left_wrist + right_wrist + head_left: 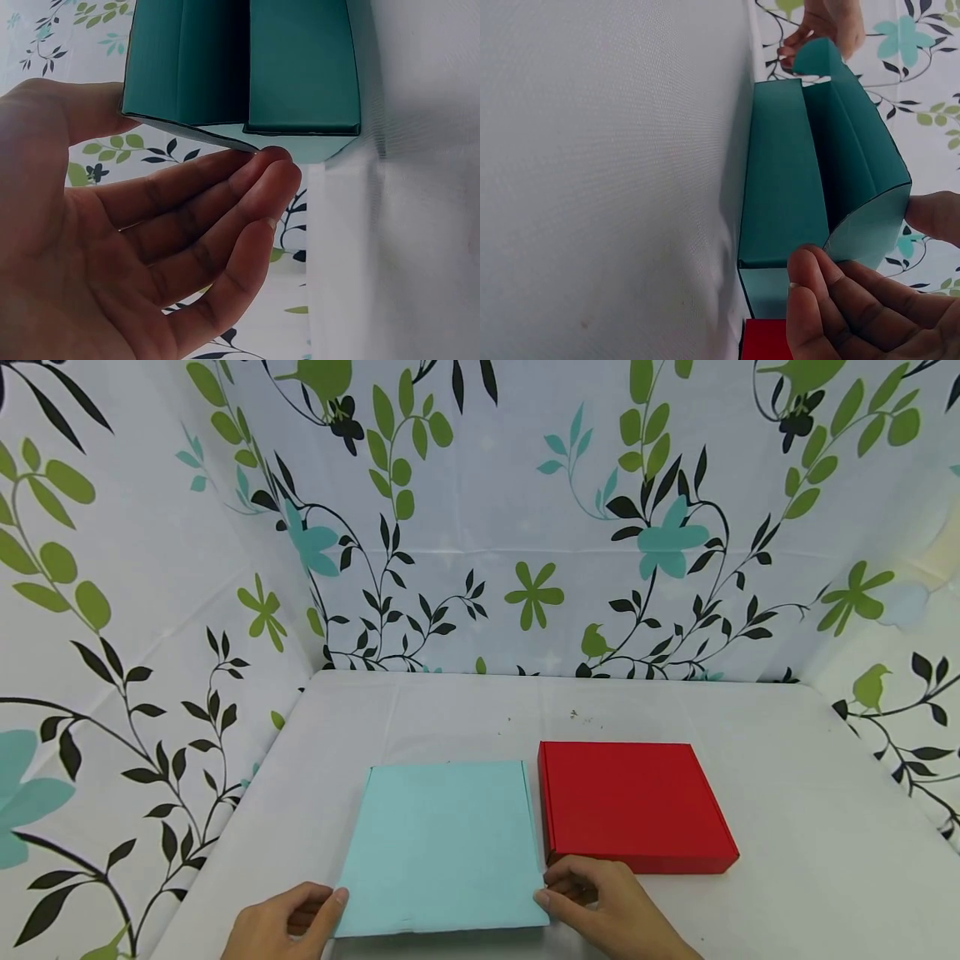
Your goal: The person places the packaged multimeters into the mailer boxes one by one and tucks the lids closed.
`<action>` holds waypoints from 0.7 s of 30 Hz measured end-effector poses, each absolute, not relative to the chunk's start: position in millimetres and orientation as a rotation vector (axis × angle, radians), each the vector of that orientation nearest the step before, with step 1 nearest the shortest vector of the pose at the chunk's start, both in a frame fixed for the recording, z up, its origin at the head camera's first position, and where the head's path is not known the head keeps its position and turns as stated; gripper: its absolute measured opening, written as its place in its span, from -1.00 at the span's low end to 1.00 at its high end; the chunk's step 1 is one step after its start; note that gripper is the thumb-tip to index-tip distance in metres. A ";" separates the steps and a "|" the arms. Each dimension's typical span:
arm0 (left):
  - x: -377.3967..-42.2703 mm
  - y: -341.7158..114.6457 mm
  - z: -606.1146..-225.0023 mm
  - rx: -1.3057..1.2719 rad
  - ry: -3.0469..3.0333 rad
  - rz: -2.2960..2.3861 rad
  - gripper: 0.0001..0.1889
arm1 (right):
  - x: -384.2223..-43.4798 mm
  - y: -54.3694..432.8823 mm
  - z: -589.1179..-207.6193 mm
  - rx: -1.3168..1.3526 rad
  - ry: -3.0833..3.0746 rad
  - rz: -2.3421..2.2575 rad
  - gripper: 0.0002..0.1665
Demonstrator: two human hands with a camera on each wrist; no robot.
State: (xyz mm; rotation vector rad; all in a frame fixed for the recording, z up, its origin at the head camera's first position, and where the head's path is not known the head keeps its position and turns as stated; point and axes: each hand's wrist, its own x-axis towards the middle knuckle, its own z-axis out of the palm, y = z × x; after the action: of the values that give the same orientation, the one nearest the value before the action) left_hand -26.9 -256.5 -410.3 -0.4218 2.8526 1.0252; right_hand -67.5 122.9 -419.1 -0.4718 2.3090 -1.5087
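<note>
A flat light-blue cardboard box lies on the white table, its front side towards me. Its lid is slightly raised, with a dark gap showing above the front wall in the left wrist view. My left hand pinches the lid's front left corner, thumb at the top edge and fingertips at the side flap. At the front right corner my right hand pinches the lid likewise. A curved side flap shows beside its fingertips in the right wrist view.
A closed red cardboard box lies just right of the light-blue one, close to my right hand. Leaf-patterned cloth hangs behind the table and at both sides. Small dark specks dot the white table near its back.
</note>
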 end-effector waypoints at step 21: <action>-29.8 -256.3 -420.5 -0.394 2.809 1.005 -0.64 | -65.9 122.0 -420.7 -0.390 2.246 -1.515 -0.72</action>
State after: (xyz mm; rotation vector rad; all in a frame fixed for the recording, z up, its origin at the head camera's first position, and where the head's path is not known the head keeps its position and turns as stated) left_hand -29.8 -256.3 -420.5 -0.3942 2.8093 1.0050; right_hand -65.9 122.0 -420.7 -0.3898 2.2457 -1.5150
